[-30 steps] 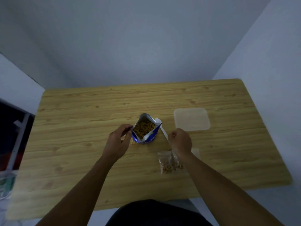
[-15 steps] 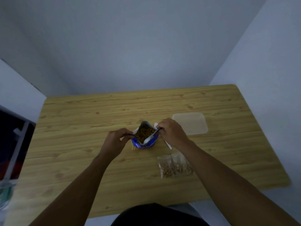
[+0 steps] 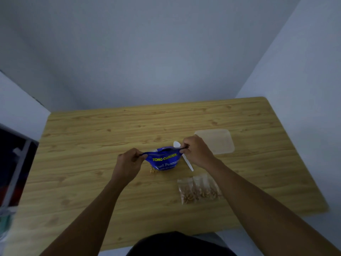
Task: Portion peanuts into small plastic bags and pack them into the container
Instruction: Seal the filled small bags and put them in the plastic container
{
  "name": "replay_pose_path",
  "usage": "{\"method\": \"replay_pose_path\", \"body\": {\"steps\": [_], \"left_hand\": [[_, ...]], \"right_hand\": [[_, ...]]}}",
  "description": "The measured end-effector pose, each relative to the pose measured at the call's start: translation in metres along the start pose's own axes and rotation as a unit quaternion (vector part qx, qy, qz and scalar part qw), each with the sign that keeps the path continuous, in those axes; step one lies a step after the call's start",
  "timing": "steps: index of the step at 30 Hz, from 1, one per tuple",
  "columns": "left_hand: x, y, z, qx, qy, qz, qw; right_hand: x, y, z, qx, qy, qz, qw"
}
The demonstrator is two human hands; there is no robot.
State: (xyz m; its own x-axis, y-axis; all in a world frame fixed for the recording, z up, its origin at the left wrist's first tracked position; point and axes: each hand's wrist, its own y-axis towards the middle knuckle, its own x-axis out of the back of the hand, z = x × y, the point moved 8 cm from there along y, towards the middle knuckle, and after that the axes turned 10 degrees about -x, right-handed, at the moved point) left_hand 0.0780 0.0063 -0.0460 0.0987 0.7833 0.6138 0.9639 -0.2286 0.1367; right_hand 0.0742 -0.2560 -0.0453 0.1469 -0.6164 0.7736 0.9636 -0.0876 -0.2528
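Pouch (image 3: 164, 160) on table (image 3: 92, 145), mouth pulled flat, contents hidden | left hand (image 3: 129, 163) pinching left corner, right hand (image 3: 197, 152) pinching right | spoon (image 3: 188, 163) behind, partly under right hand | filled bags (image 3: 198, 191) near right forearm, count unclear | container (image 3: 217, 141) faint beyond

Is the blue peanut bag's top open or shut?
Shut. The left hand and right hand pinch the blue peanut bag at its top corners, mouth drawn flat.
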Motion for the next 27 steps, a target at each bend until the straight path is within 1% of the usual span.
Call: {"method": "replay_pose_path", "body": {"steps": [2, 5, 8, 10, 12, 14, 19, 21, 24, 27], "left_hand": [[0.000, -0.001, 0.001, -0.002, 0.003, 0.009, 1.000], [0.002, -0.001, 0.002, -0.009, 0.007, 0.013, 1.000], [0.003, -0.001, -0.001, -0.022, 0.019, 0.012, 1.000], [0.003, 0.000, -0.006, -0.030, 0.026, 0.004, 0.999], [0.003, 0.002, -0.009, -0.024, 0.024, -0.003, 0.999], [0.004, 0.003, -0.009, -0.016, 0.014, -0.005, 1.000], [0.004, 0.002, -0.008, -0.022, 0.013, 0.004, 1.000], [0.005, 0.002, -0.005, -0.020, 0.013, 0.007, 1.000], [0.003, 0.002, -0.007, -0.040, 0.009, 0.015, 0.999], [0.000, 0.001, -0.011, -0.054, -0.003, 0.023, 0.998]], "right_hand": [[-0.003, -0.003, 0.011, 0.030, -0.024, 0.003, 0.999], [-0.009, -0.005, 0.025, 0.067, -0.046, -0.017, 0.997], [-0.009, -0.006, 0.025, 0.068, -0.032, -0.050, 0.996], [-0.010, -0.006, 0.023, 0.058, -0.010, -0.058, 0.997], [-0.009, -0.005, 0.021, 0.040, -0.013, -0.065, 0.997], [-0.007, -0.006, 0.024, 0.040, -0.029, -0.062, 0.997], [-0.017, -0.011, 0.053, 0.113, -0.033, -0.031, 0.993], [-0.020, -0.009, 0.057, 0.111, -0.033, -0.038, 0.993], [-0.022, -0.006, 0.054, 0.082, -0.022, -0.044, 0.995], [-0.020, -0.009, 0.054, 0.081, -0.020, -0.064, 0.995]]}}
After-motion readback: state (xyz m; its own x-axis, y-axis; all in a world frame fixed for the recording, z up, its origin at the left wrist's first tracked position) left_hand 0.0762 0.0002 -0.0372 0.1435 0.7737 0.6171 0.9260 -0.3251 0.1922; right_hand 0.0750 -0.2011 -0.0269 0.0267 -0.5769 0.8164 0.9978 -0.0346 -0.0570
